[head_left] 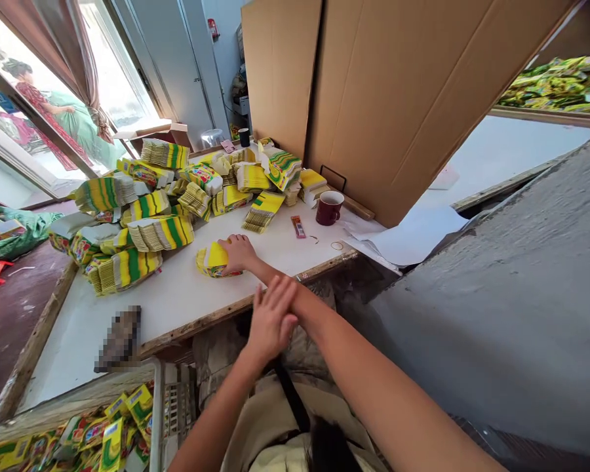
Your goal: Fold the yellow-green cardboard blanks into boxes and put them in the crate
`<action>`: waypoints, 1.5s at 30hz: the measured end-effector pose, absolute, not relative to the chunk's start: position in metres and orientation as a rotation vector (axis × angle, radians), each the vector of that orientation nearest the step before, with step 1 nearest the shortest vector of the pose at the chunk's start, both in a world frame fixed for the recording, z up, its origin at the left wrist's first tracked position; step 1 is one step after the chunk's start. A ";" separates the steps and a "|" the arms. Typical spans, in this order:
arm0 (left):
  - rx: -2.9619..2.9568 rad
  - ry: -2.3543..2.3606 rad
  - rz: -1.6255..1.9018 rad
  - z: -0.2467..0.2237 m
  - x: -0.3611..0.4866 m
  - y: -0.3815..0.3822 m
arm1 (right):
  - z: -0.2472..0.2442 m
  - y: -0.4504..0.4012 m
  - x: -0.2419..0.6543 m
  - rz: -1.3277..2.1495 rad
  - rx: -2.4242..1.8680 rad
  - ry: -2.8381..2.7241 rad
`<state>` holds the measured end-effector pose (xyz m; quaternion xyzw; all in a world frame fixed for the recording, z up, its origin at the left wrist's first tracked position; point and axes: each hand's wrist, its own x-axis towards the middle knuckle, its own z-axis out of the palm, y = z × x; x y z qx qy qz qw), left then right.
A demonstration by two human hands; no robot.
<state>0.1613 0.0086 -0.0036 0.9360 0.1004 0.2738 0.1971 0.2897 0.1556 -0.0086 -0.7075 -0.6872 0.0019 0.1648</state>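
My right hand (239, 253) reaches to the front part of the white table (177, 295) and rests on a small stack of yellow packets (211, 258), its fingers curled over the stack's right end. My left hand (274, 319) lies across my right forearm near the table's front edge, fingers spread, holding nothing. Behind and to the left, bundles of yellow, green and white flat packets (157, 234) are heaped up. A fanned bundle (264, 211) lies beyond my right hand.
A dark red mug (329, 208) and a small pink sachet (297, 227) stand right of the heap. Tall cardboard sheets (373, 85) lean behind. A crate (158, 406) of packets is at lower left. A pixelated object (119, 339) lies nearby. A person (39, 105) is outside.
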 end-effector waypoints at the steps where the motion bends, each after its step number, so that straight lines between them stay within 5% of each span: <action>1: 2.608 0.413 0.807 -0.004 0.160 0.015 | -0.008 0.156 0.289 0.007 -2.017 -1.961; 8: 2.642 0.144 0.880 0.003 0.152 0.003 | -0.007 0.157 0.288 0.012 -2.042 -1.958; 13: 2.590 0.503 0.882 0.007 0.160 0.001 | -0.008 0.157 0.288 0.011 -2.048 -1.958; 19: 2.557 0.000 0.613 0.015 0.159 -0.008 | -0.009 0.156 0.287 0.033 -2.060 -1.960; 26: 2.164 0.567 0.826 -0.010 0.117 0.020 | 0.003 0.145 0.294 0.063 -2.039 -2.014; 40: 1.659 0.891 0.939 -0.049 0.102 0.024 | -0.001 0.114 0.316 0.240 -1.977 -1.805; 45: 1.572 1.008 1.138 -0.043 0.098 0.059 | 0.011 0.094 0.312 0.708 -1.448 -1.352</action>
